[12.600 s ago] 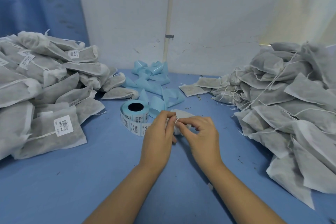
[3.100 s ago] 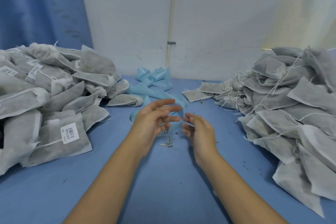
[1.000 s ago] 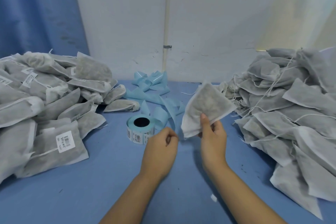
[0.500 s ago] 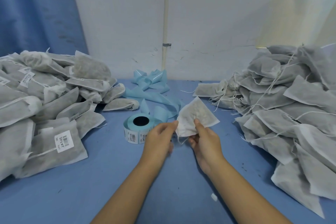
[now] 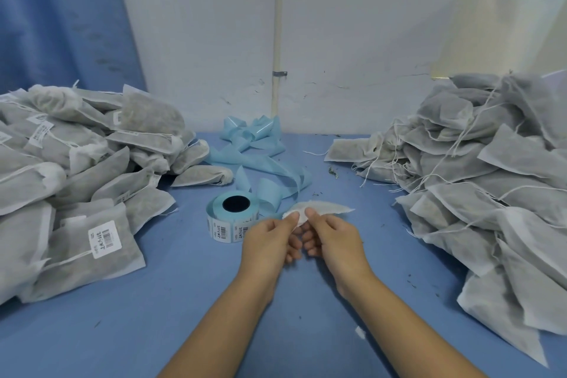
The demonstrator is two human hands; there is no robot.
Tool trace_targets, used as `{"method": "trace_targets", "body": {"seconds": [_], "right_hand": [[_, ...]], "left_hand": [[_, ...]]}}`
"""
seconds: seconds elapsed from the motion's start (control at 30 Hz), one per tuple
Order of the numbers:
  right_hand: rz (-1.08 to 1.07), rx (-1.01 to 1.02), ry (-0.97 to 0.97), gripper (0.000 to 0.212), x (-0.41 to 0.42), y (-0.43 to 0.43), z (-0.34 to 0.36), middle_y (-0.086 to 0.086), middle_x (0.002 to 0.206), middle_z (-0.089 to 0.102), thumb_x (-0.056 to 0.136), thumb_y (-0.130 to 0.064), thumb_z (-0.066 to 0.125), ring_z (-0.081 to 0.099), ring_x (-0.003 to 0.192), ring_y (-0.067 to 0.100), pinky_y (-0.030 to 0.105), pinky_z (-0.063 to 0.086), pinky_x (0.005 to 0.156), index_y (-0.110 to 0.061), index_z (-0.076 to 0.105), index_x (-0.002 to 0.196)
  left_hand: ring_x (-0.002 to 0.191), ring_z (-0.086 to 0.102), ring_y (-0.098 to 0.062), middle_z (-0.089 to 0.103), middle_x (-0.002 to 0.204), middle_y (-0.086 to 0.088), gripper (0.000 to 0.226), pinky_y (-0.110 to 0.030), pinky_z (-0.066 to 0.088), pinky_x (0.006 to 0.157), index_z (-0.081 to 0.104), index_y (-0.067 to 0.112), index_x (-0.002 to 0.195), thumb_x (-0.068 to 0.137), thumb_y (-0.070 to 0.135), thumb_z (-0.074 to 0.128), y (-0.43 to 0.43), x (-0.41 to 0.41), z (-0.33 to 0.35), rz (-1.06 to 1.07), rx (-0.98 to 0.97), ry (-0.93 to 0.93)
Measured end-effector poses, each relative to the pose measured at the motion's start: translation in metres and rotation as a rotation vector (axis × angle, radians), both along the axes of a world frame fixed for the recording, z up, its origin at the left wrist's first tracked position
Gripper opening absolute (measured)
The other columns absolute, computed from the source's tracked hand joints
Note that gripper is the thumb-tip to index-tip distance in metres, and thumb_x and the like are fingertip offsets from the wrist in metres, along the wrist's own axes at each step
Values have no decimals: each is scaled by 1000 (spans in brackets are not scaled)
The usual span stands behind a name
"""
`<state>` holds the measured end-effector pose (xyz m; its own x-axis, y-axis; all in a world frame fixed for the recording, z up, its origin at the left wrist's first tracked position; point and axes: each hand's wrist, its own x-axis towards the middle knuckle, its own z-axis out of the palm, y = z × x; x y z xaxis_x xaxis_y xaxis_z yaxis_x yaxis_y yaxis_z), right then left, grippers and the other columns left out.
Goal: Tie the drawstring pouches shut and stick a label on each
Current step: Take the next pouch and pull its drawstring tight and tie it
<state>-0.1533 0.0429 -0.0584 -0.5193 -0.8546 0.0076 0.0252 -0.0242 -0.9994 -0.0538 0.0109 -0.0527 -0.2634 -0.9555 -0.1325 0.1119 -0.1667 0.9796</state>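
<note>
A moment before, the pouch (image 5: 320, 211) had been held up with its flat face showing. Now it had come down low and was tipped nearly flat, so only its thin edge showed. The two hands had moved closer together. The roll and both piles had stayed where they were.

The pouch was made of thin, soft, white-grey cloth, a bit fuzzy, with a ragged edge and something dark inside. The label roll (image 5: 232, 218) was round with a dark hole in the middle, pale blue on top, with white barcode stickers around its side. A long strip of shiny blue backing paper (image 5: 260, 159) curled away behind it. The worktop (image 5: 147, 331) was smooth and blue, with tiny dark crumbs on it.

On the left sat a lumpy pile of stickered pouches (image 5: 76, 187). On the right sat a pile of loose-stringed pouches (image 5: 491, 187).

The left hand (image 5: 270, 242) and the right hand (image 5: 336, 239) were curled, and their fingers (image 5: 293, 218) pinched the near, bunched end of the pouch. The rest of it stuck out away from the person, towards the right, just beside the roll.
</note>
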Motion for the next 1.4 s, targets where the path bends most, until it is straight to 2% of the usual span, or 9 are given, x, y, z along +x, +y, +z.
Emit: {"method": "trace_targets", "body": {"seconds": [0.1, 0.2, 0.3, 0.53, 0.67, 1.03, 1.13, 1.27, 1.4], "right_hand": [[29, -27, -6, 43, 4, 2, 2, 8, 58, 66, 96, -34, 54, 56, 51, 14, 20, 45, 49, -6, 69, 66], [138, -70, 25, 28, 5, 5, 1, 5, 74, 72, 92, -23, 59, 62, 72, 16, 27, 50, 67, -13, 73, 71], [168, -115, 51, 19, 5, 6, 0, 3, 72, 68, 88, -14, 63, 61, 74, 17, 35, 50, 78, -13, 73, 72], [325, -152, -238, 15, -2, 9, 7, 19, 65, 61, 87, -7, 60, 57, 55, 29, 30, 52, 59, -4, 66, 73], [210, -95, -404, 13, -11, 3, 5, 3, 81, 69, 84, -7, 62, 65, 78, 11, 24, 50, 82, -12, 72, 78], [93, -63, -631, 12, -17, -1, 5, -2, 75, 73, 84, -5, 59, 67, 65, 1, 16, 46, 70, -10, 70, 80], [117, -93, -637, 10, -17, -1, 4, 0, 81, 74, 85, -8, 60, 70, 73, 3, 14, 51, 67, -10, 68, 91], [211, -85, -560, 10, -20, 3, 5, 4, 90, 75, 92, -15, 55, 72, 83, 10, 21, 52, 72, -13, 64, 94], [111, -74, -164, 15, -18, 3, 3, -5, 67, 67, 92, -16, 59, 59, 63, 7, 14, 48, 63, -15, 68, 80]], "left_hand": [[41, 45, -8, 52, 50, 0, 23, -22, 35, 49, 61, 9, 72, 93, 18, 58, -1, 0, 0, 24, 7, 144], [44, 49, -10, 52, 55, -3, 17, -23, 38, 53, 63, 9, 85, 94, 4, 49, -3, 2, 0, -16, 67, 306], [42, 45, -13, 49, 51, -5, 30, -23, 36, 48, 63, 9, 105, 90, -6, 41, -3, 3, -1, -65, 29, 253], [39, 30, -12, 28, 46, 1, 39, -22, 27, 41, 62, 13, 107, 89, -11, 37, 1, -2, -2, -142, -114, 197], [40, 24, -9, 24, 46, 4, 47, -22, 19, 43, 60, 18, 104, 85, -14, 32, 4, -6, -1, -174, -52, 174], [38, 22, -5, 24, 45, 9, 51, -16, 18, 37, 58, 20, 113, 87, -12, 28, 5, -3, 2, -282, -27, 73], [38, 31, -6, 35, 42, 10, 42, -18, 29, 40, 58, 18, 114, 89, -7, 35, 4, -3, -1, -221, -139, -75], [62, 50, -2, 49, 65, 9, 10, -17, 37, 58, 57, 18, 103, 97, 19, 50, 2, 5, -12, -57, -593, -478], [90, 54, -16, 55, 94, 4, 21, -34, 44, 74, 59, 18, 98, 99, 32, 44, -2, 13, -10, 63, -822, -842]]}}
